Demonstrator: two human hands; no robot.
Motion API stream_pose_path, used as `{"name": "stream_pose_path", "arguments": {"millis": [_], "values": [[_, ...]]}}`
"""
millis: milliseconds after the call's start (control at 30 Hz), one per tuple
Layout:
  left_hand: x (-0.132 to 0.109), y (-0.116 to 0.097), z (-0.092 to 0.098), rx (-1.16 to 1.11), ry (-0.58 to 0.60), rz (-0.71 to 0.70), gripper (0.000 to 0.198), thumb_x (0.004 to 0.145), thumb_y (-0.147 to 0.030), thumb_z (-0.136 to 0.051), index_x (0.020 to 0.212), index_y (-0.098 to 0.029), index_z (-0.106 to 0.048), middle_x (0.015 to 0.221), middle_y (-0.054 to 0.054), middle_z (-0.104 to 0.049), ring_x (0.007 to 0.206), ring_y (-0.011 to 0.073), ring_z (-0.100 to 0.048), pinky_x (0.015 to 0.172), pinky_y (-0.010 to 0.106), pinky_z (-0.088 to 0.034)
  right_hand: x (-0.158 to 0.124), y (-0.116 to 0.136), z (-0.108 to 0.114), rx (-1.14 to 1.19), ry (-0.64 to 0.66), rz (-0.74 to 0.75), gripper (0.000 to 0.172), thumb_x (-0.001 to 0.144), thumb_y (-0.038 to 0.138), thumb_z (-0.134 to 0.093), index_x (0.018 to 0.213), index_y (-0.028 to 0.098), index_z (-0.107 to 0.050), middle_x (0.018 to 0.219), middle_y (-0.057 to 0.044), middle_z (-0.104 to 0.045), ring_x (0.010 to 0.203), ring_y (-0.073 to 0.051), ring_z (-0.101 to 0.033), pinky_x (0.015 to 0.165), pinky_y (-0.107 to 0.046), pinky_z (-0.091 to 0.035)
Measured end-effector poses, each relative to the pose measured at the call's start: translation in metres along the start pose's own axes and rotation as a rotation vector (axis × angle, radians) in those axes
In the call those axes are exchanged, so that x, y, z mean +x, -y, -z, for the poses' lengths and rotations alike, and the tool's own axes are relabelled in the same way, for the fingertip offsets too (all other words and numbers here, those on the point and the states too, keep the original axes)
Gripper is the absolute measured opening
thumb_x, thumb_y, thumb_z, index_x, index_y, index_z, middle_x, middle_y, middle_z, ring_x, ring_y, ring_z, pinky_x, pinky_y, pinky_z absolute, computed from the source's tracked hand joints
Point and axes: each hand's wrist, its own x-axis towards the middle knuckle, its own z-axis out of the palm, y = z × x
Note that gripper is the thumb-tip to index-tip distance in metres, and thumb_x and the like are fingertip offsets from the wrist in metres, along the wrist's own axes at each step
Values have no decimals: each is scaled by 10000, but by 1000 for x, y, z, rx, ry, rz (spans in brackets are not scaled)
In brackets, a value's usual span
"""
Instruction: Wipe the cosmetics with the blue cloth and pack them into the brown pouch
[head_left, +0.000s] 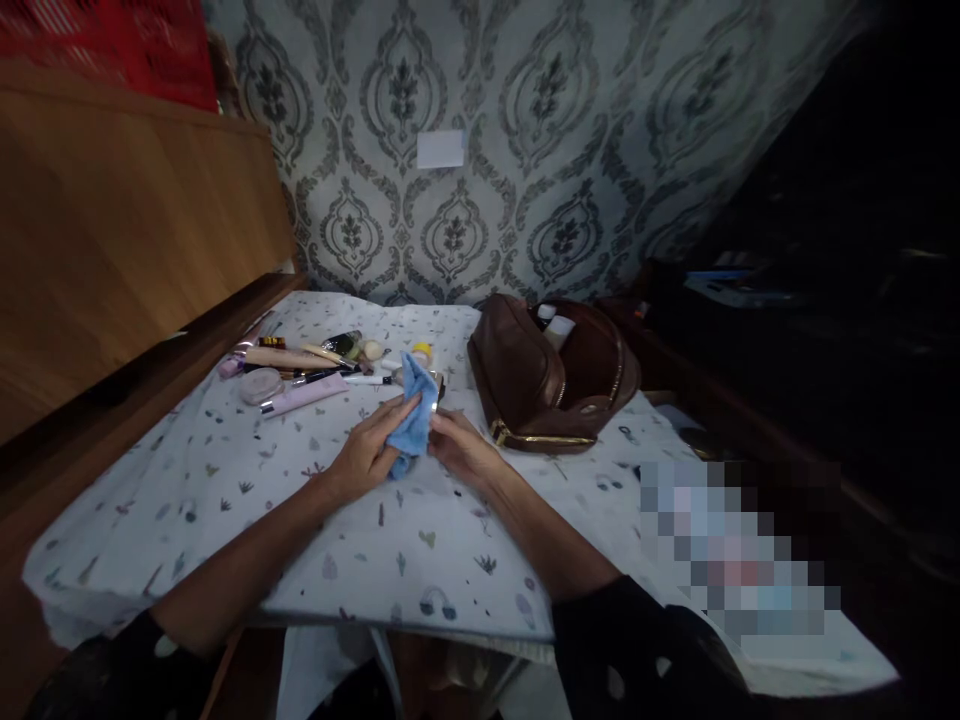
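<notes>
My left hand (373, 447) is closed on a light blue cloth (414, 432), held over the middle of the covered table. Close against the cloth, my right hand (466, 447) has its fingers bent around a small item with a pale edge, mostly hidden by cloth and fingers. Just beyond my hands lie several cosmetics: a pink tube (304, 396), a round clear-lidded compact (262, 386), brushes with a white handle (367, 380) among them, and a bottle with a yellow cap (422, 352). To the right stands a brown leather bag (517, 360), unzipped, with pale containers (558, 331) inside.
A white patterned cloth (360, 560) covers the table. Wooden furniture (135, 230) borders the left, with a red basket (112, 50) on top. Patterned wallpaper (457, 210) rises behind. A blurred-out patch (739, 555) hides something at the right edge.
</notes>
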Motion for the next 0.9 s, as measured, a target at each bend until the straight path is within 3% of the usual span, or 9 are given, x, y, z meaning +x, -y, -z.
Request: {"name": "stream_pose_path", "arguments": {"millis": [267, 433, 633, 900], "values": [[0, 14, 3, 0, 18, 118, 690, 846, -95, -443, 1514, -231, -336, 1487, 102, -458, 1374, 265, -423, 1146, 443, -351, -6, 2, -9, -47, 135, 7, 382, 603, 296, -867, 917, 186, -679, 814, 9, -639, 735, -115, -588, 644, -221, -493], [2, 14, 3, -79, 91, 230, 632, 847, -122, -467, 1471, -194, -400, 1367, 113, -542, 1287, 260, -491, 1112, 420, -376, -4, 3, -6, 51, 28, 85, 410, 608, 243, -857, 970, 213, -666, 912, 2, -675, 813, -131, -623, 747, -257, -529], [4, 8, -1, -102, 100, 311, 635, 858, -344, -643, 1437, -202, -424, 1291, 118, -559, 1193, 278, -532, 1048, 424, -415, 1, -3, -3, 54, -33, 120, 457, 602, 261, -880, 983, 218, -633, 906, 11, -686, 822, -133, -653, 808, -278, -545], [7, 6, -2, -55, 29, 328, 349, 951, -351, -500, 1247, -195, -598, 1120, 86, -620, 1082, 236, -588, 967, 354, -447, 7, -14, 5, 29, -131, 152, 524, 612, 315, -888, 1011, 220, -562, 948, -2, -692, 865, -154, -676, 805, -306, -566]]}}
